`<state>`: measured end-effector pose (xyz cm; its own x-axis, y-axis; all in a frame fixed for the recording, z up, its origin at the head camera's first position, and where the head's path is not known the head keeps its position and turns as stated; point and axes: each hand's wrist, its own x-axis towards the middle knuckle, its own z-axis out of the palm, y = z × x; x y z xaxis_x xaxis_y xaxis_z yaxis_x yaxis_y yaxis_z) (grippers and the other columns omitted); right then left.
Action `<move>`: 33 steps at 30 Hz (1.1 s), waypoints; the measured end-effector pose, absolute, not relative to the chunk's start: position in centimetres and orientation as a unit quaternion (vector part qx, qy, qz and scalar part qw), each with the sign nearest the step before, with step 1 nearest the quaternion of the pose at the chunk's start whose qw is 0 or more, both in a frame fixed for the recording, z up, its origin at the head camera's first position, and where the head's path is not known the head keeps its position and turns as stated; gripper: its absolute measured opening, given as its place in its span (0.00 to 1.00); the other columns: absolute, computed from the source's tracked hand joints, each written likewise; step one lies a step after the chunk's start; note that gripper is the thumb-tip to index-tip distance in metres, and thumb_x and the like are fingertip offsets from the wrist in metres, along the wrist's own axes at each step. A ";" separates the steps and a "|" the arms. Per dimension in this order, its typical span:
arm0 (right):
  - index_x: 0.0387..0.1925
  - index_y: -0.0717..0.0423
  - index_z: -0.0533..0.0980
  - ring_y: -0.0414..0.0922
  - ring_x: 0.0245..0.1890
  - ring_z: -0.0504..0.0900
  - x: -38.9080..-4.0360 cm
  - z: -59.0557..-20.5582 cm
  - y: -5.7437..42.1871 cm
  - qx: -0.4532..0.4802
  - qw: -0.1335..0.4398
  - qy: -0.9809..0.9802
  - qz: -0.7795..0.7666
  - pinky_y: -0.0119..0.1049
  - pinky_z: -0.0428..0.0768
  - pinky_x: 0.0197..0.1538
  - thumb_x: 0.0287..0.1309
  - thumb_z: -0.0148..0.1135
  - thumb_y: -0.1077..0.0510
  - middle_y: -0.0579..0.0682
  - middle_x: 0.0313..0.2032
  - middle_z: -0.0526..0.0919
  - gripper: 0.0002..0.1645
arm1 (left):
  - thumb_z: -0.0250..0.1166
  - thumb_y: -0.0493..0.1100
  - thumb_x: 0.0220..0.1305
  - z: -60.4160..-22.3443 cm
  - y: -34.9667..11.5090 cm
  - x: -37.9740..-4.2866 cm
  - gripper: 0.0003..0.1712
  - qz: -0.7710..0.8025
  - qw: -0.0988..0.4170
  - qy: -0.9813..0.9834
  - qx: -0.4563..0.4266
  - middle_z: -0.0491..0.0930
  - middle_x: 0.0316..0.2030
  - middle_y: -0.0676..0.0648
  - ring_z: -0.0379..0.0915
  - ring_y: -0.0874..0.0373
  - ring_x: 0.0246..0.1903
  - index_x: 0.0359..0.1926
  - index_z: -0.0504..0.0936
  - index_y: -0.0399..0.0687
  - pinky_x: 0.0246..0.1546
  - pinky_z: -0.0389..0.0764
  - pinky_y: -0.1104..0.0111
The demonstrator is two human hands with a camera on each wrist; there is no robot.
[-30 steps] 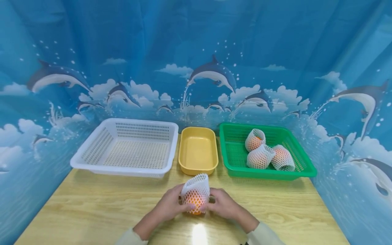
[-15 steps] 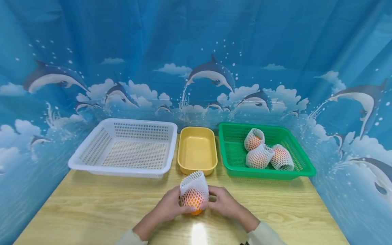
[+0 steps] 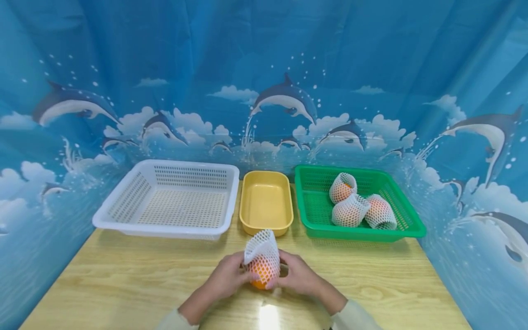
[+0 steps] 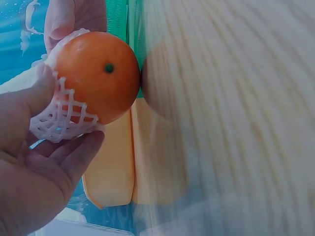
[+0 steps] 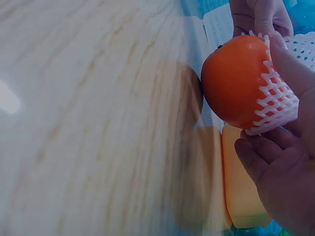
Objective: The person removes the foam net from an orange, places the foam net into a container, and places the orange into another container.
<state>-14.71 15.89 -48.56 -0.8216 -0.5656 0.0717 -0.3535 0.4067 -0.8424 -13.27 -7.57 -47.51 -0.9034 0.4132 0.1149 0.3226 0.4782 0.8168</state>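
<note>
Close over the table in front, an orange (image 4: 101, 81) with a green stem spot sits partly inside a white foam net sleeve (image 3: 264, 247). Its lower part shows bare, while the net stands up loosely above it. From the left side, my left hand (image 3: 226, 277) holds the netted fruit between thumb and fingers. My right hand (image 3: 299, 274) grips it from the opposite side, thumb near the lower edge of the net (image 5: 278, 101). In both wrist views the bare end of the orange touches or nearly touches the wooden tabletop.
Behind the hands stands a yellow tray (image 3: 266, 204). To its left is a white slotted basket (image 3: 165, 226); to its right, a green basket (image 3: 350, 233) with several netted fruits (image 3: 350, 211). A blue dolphin curtain (image 3: 264, 55) hangs behind the table (image 3: 136, 275).
The net has shifted slightly upward on the orange, so more of its bare underside shows. Both hands stay around it, with small finger shifts.
</note>
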 end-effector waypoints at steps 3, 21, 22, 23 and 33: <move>0.63 0.50 0.71 0.48 0.60 0.74 -14.7 -48.7 15.8 -0.268 0.117 0.832 -0.472 0.53 0.70 0.64 0.45 0.74 0.41 0.45 0.60 0.77 0.44 | 0.72 0.43 0.55 -47.6 -7.6 -13.3 0.20 0.470 0.035 0.856 0.210 0.85 0.40 0.45 0.82 0.52 0.41 0.47 0.82 0.40 0.42 0.83 0.66; 0.50 0.53 0.79 0.44 0.52 0.81 -14.9 -48.7 16.0 -0.265 0.093 0.839 -0.466 0.41 0.79 0.56 0.45 0.74 0.43 0.46 0.49 0.84 0.31 | 0.76 0.51 0.49 -47.7 -7.5 -13.2 0.48 0.518 0.087 0.828 0.196 0.73 0.61 0.37 0.74 0.41 0.55 0.67 0.66 0.40 0.53 0.79 0.55; 0.50 0.54 0.80 0.44 0.51 0.82 -14.9 -48.8 16.0 -0.268 0.089 0.838 -0.467 0.41 0.80 0.55 0.46 0.74 0.44 0.47 0.49 0.85 0.30 | 0.76 0.52 0.48 -47.8 -7.5 -13.2 0.49 0.516 0.091 0.829 0.196 0.73 0.61 0.37 0.74 0.41 0.56 0.68 0.65 0.40 0.53 0.79 0.55; 0.49 0.54 0.80 0.44 0.50 0.82 -14.9 -48.8 16.0 -0.269 0.085 0.839 -0.466 0.40 0.80 0.54 0.47 0.74 0.45 0.47 0.48 0.85 0.29 | 0.76 0.53 0.48 -47.8 -7.5 -13.2 0.49 0.514 0.092 0.830 0.197 0.73 0.61 0.37 0.74 0.42 0.56 0.68 0.65 0.40 0.53 0.79 0.55; 0.43 0.58 0.83 0.43 0.45 0.84 -14.7 -48.3 15.9 -0.267 0.041 0.832 -0.485 0.40 0.81 0.52 0.52 0.72 0.53 0.49 0.42 0.87 0.18 | 0.76 0.52 0.48 -48.2 -7.4 -13.2 0.43 0.508 0.073 0.834 0.200 0.78 0.54 0.38 0.77 0.45 0.51 0.61 0.72 0.35 0.51 0.80 0.56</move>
